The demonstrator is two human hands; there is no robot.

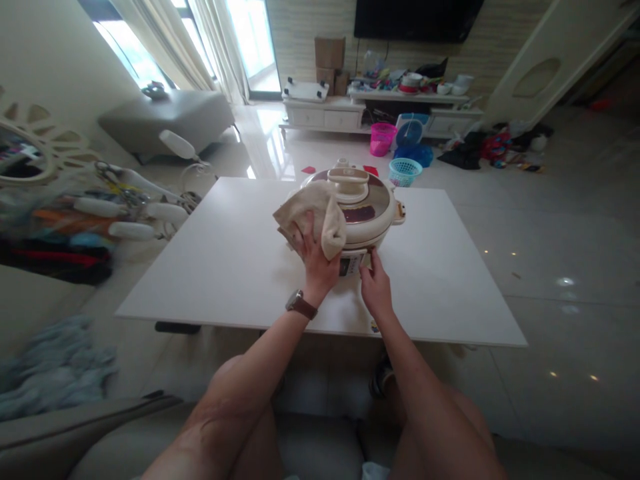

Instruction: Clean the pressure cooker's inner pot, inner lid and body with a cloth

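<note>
A cream electric cooking pot (367, 231) with a glass lid (380, 200) and a broad lid handle (349, 179) stands on the white table (230, 260). My left hand (317, 257) is closed on a beige cloth (310, 207), which lies bunched against the pot's left side and the lid's rim. A watch (300, 305) is on that wrist. With its fingers curled, my right hand (375, 283) grips the pot's front edge, just right of the control panel (349, 265). The cloth hides the pot's left side.
Beyond the table, a pink basket (383, 139) and a light blue basket (405, 171) stand on the floor. A low white cabinet (320, 119) runs along the far wall. At the left is a lamp with several white shades (167, 213). A grey bench (165, 123) stands by the window.
</note>
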